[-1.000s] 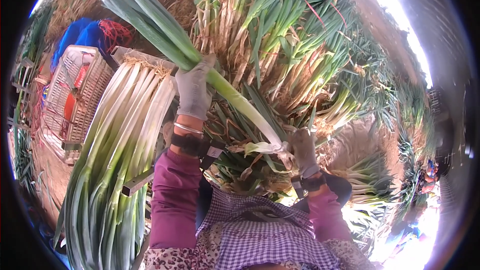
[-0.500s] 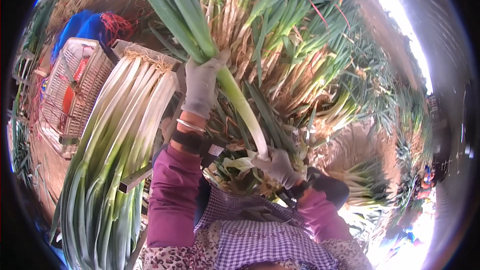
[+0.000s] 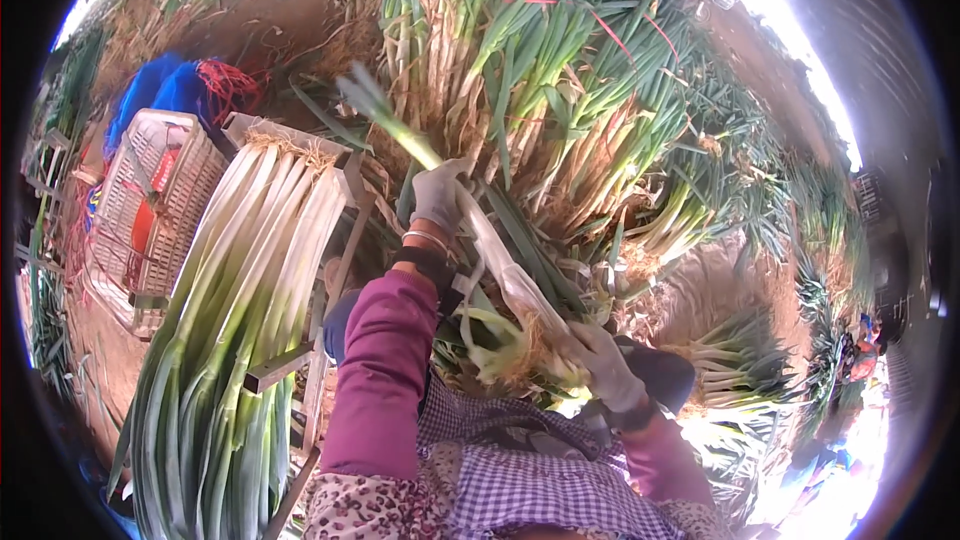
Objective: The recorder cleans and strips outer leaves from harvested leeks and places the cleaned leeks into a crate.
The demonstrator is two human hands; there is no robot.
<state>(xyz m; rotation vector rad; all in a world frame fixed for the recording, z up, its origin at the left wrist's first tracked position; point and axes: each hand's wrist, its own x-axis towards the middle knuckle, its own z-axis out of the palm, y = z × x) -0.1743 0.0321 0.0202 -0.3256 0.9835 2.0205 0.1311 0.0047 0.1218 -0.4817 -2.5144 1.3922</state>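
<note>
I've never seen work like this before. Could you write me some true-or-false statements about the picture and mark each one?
1. The left hand grips a leek. True.
2. The right hand is bare. False: the right hand wears a pale glove.
3. The checked apron is purple and white. True.
4. The basket is solid black. False: the basket is pale, with openwork sides.
5. Blue netting lies beyond the basket. True.

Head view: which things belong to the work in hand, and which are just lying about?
In the work:
- held leek, gripped by the left hand, right hand near its lower end
- row of leeks on metal rack
- heaped leeks ahead, probably

Apparently lying about:
- white basket
- blue bundle
- red strings
</note>
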